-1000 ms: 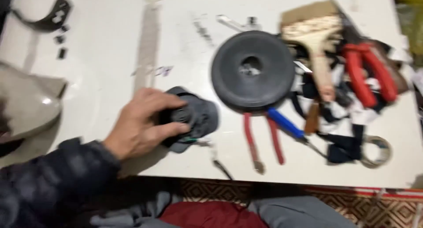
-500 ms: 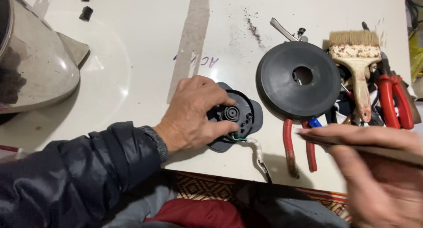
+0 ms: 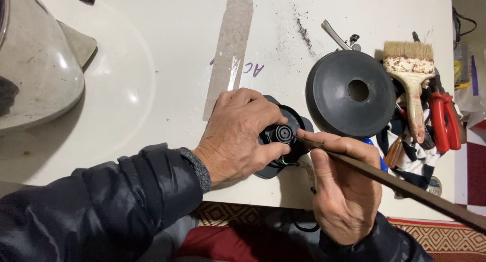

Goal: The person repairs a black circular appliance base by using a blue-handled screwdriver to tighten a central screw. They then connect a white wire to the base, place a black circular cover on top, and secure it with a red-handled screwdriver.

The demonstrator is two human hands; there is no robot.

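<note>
Your left hand (image 3: 238, 135) clamps the small black round part (image 3: 281, 140) at the near edge of the white desk (image 3: 167, 79), fingers curled over its left side. Your right hand (image 3: 344, 186) pinches a long dark rod (image 3: 405, 186), its tip touching the part's ribbed centre. Just right lie a dark grey disc (image 3: 349, 92), a paintbrush (image 3: 412, 85) and red-handled pliers (image 3: 445, 120); a pale housing (image 3: 35, 64) sits far left.
</note>
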